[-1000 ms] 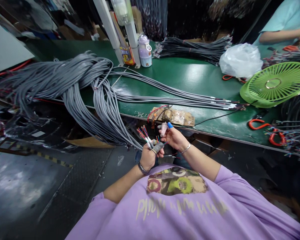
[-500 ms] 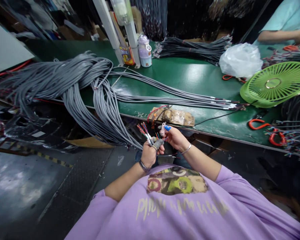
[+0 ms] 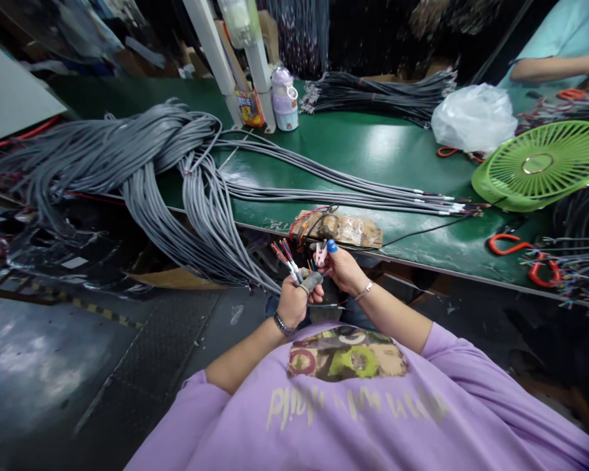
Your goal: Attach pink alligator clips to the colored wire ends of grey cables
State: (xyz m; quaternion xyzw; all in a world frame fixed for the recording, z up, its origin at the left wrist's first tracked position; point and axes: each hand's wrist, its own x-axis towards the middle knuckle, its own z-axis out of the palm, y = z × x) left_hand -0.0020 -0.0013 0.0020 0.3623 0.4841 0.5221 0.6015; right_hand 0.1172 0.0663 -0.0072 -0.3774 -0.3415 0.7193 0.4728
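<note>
My left hand (image 3: 293, 302) is closed around the stripped ends of several grey cables (image 3: 255, 271). Red, blue and other thin coloured wires (image 3: 285, 252) fan out above its fingers, past white sleeves. A grey covering wraps the thumb. Close beside it, my right hand (image 3: 346, 271) pinches a small pale pink clip-like tool (image 3: 320, 254), with blue tape around the thumb. A few short coloured wires (image 3: 311, 265) stand between the two hands; whether the tool touches them I cannot tell.
The green bench (image 3: 387, 154) bears a large grey cable bundle (image 3: 161, 140), a taped wooden block (image 3: 348, 229), a green fan (image 3: 540, 163), a plastic bag (image 3: 474, 118), a bottle (image 3: 285, 99) and black cables (image 3: 377, 98). A co-worker's arm (image 3: 554, 70) reaches in at the right.
The pale pink tool has turned slightly and now shows spread arms. My right thumb has lifted a little and straightened. My left hand stays almost still on the cables.
</note>
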